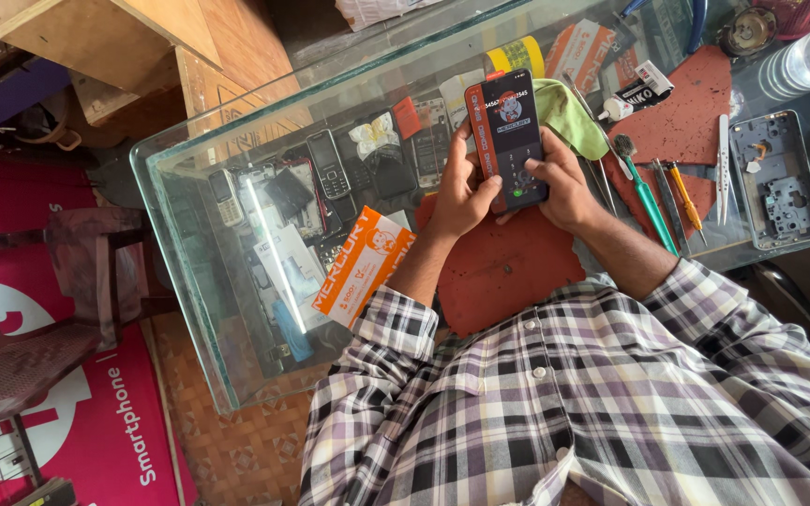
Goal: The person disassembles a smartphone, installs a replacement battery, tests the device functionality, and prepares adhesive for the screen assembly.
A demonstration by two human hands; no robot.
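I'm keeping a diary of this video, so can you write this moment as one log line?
left hand: holds smartphone | right hand: thumb on its screen | under: red mat on glass counter | nearby: green cloth, screwdrivers

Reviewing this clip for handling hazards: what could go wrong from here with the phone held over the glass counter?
1. The smartphone is held above the glass counter by the left hand while the right hand thumbs its screen; a slip might drop it onto the glass.
2. The screwdrivers and tweezers lie loose near the right forearm; a sweep could knock them off.
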